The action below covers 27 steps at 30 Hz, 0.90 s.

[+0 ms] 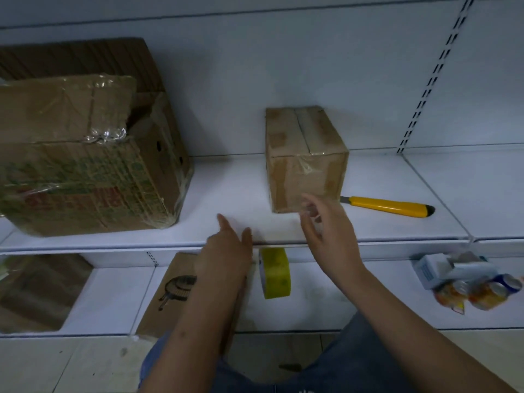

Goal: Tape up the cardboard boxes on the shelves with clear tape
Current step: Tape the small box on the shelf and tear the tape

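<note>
Small cardboard box sitting upright on upper shelf, top seam running front to back, slightly angled. Right hand hovering just before box's front lower face, fingers loosely spread, blurred, gripping nothing visible. Left hand lying flat at shelf edge, fingers straight, left of box, apart. Tape roll standing on edge on lower shelf, between hands. Yellow cutter lying just right of box, long axis left-right.
</note>
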Available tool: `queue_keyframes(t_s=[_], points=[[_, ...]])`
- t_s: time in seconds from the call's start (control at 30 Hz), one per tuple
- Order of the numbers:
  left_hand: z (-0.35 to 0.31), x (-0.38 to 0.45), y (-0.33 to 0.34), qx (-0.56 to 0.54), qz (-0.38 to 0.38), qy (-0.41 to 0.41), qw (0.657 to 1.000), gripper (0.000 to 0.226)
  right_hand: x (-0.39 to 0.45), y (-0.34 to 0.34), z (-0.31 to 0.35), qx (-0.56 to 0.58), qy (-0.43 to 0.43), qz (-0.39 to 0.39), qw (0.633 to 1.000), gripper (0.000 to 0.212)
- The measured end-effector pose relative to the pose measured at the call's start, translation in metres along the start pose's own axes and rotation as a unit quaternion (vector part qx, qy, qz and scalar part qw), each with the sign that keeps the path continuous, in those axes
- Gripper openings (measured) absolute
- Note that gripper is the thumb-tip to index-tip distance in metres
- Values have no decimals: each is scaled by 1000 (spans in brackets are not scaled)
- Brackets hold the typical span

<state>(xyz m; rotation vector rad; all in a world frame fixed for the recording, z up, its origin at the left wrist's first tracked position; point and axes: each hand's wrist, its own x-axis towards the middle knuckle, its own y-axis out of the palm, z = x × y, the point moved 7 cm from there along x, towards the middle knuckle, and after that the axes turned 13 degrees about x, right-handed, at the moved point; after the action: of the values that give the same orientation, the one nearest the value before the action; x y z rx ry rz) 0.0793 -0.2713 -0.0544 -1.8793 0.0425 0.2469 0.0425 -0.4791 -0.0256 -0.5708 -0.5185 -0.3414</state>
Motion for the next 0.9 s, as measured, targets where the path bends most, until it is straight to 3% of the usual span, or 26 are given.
queue_keyframes(t_s=[0.07,0.13,0.23,0.3,0.37,0.47,0.73,0.83,0.9], points=[[-6,-8,-41,52,-87,7,995,64,12,-28,19,-54,-59,-73,994,25],[-32,-16,-81,34,-187,60,980,52,32,-46,34,-119,-111,-111,980,25],[-80,-19,-118,-40,-307,175,935,38,70,-50,37,-178,-149,-104,967,30],[-106,-14,-125,-65,-343,253,903,33,91,-42,27,-186,-155,-71,968,35],[-124,1,-118,-53,-348,308,884,33,98,-31,15,-157,-155,-35,975,39],[-134,33,-95,-46,-302,347,887,39,93,-24,4,-112,-147,-30,982,42],[-124,25,-57,-188,-285,348,873,46,77,-34,16,-16,-134,-47,990,35],[-116,1,-58,-202,-295,374,856,45,84,-61,17,81,-44,-117,989,30],[-109,-21,-54,-211,-306,397,839,41,92,-65,3,132,96,-96,982,58]])
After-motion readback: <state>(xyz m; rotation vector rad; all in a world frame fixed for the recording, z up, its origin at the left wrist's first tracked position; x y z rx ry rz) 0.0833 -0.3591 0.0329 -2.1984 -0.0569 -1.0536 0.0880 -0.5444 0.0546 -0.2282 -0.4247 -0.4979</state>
